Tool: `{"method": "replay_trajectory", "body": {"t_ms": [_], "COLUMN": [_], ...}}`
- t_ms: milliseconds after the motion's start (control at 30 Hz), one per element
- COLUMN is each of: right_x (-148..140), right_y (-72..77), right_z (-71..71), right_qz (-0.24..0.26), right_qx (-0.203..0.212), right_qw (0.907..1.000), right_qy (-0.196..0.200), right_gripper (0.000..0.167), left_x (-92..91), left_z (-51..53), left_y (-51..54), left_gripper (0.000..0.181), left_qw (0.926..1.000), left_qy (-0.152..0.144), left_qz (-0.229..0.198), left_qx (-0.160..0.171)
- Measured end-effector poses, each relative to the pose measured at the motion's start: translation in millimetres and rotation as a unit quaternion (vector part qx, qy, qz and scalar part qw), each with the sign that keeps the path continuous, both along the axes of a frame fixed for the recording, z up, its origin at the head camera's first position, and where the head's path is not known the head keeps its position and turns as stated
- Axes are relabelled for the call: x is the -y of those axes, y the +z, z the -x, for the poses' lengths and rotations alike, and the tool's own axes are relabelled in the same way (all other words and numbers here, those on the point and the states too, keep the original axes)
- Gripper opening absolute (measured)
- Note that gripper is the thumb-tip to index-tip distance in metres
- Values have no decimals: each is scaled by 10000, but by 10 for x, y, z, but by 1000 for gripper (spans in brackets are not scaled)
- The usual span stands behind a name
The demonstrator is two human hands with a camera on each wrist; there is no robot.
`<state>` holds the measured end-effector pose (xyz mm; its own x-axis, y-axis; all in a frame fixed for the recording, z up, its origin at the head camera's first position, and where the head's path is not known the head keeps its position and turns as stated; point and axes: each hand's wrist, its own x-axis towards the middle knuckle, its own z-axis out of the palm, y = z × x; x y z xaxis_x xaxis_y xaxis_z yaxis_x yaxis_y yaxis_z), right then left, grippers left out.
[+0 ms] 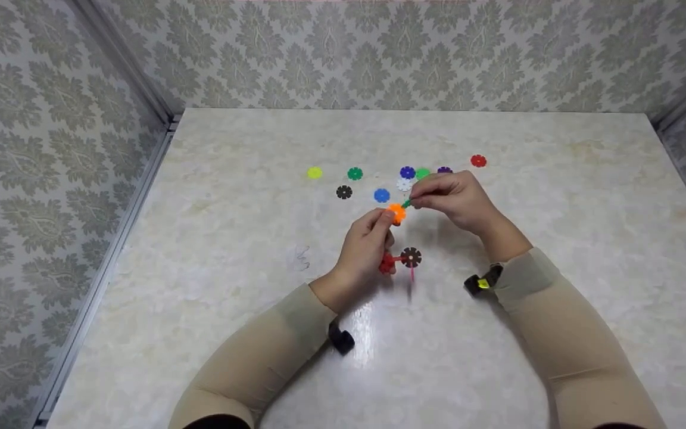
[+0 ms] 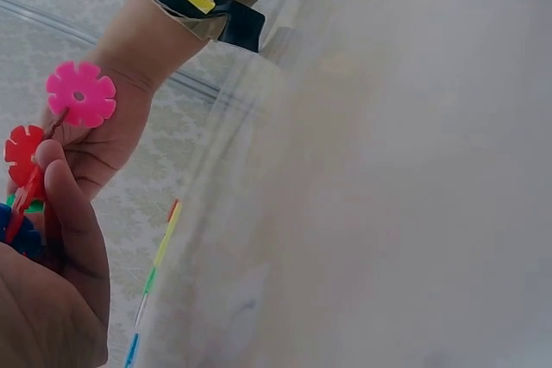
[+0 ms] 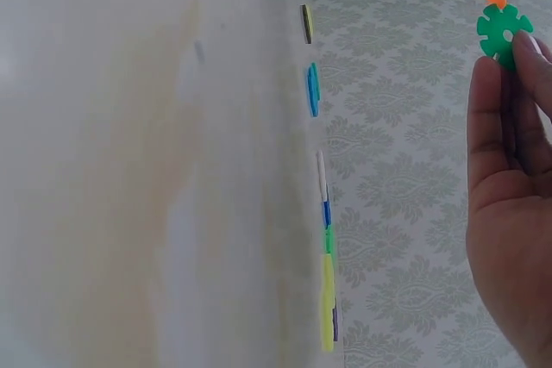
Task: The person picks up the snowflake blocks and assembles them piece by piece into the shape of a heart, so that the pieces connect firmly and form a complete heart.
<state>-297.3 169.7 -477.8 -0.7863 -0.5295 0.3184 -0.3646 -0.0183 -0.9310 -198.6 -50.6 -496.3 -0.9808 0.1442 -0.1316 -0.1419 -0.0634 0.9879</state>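
Note:
My left hand (image 1: 367, 241) grips a cluster of notched plastic snowflake discs joined edge to edge. An orange disc (image 1: 398, 213) shows at its thumb. Below the hand hang a red disc (image 1: 386, 262) and a dark brown disc (image 1: 411, 257). In the left wrist view a pink disc (image 2: 80, 92) and a partly hidden blue disc (image 2: 24, 237) belong to the cluster too. Between thumb and fingers, my right hand (image 1: 462, 199) pinches a green disc (image 3: 496, 28). The green disc's edge meets the orange one; how deep the notches sit cannot be told.
Loose discs lie farther back on the table (image 1: 230, 238): yellow (image 1: 315, 172), dark green (image 1: 355, 173), black (image 1: 344, 192), blue (image 1: 382, 195), white (image 1: 403, 185), light green (image 1: 423, 173), red (image 1: 479, 161) and two purple ones. Papered walls stand behind and at the sides.

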Motion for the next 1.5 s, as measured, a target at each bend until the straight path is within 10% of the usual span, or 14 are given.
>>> {"method": "replay_trajectory", "body": {"t_ms": [1067,1500], "right_x": [6,49], "right_y": [-45,11], "right_z": [-35,-75], "right_qz": [103,-237], "right_qx": [-780,-617], "right_qw": [9954,9978], "right_qy": [543,111], "right_gripper": [14,25], "left_x": [-4,25], "left_z": [-11,1], "left_y": [-3,-6], "left_gripper": [46,44], "left_qw": [9992,9993], "left_qy": [-320,-265], "left_qz": [235,-98], "left_qx": [-44,-230]}}
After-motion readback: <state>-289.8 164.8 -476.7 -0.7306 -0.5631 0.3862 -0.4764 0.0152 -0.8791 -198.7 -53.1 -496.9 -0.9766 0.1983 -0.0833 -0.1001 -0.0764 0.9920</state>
